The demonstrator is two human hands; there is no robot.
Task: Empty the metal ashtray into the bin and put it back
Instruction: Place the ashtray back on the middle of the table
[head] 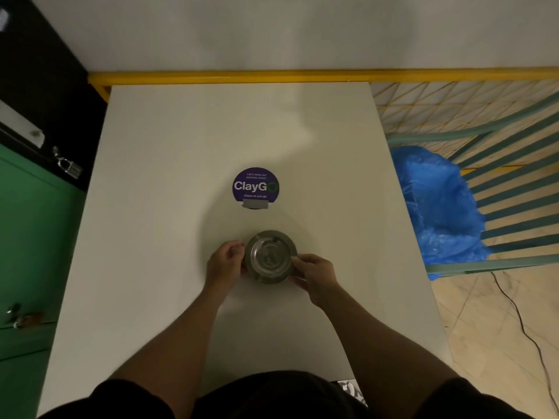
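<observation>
A round metal ashtray sits on the white table, near the middle, just below a purple round sticker. My left hand grips its left rim with curled fingers. My right hand pinches its right rim. The bowl of the ashtray looks shiny; I cannot tell whether any ash lies in it. The bin with a blue plastic liner stands on the floor to the right of the table, inside a teal slatted frame.
A yellow rail runs along the table's far edge. Green lockers with padlocks stand close on the left. A black cable trails over the tiled floor at the right.
</observation>
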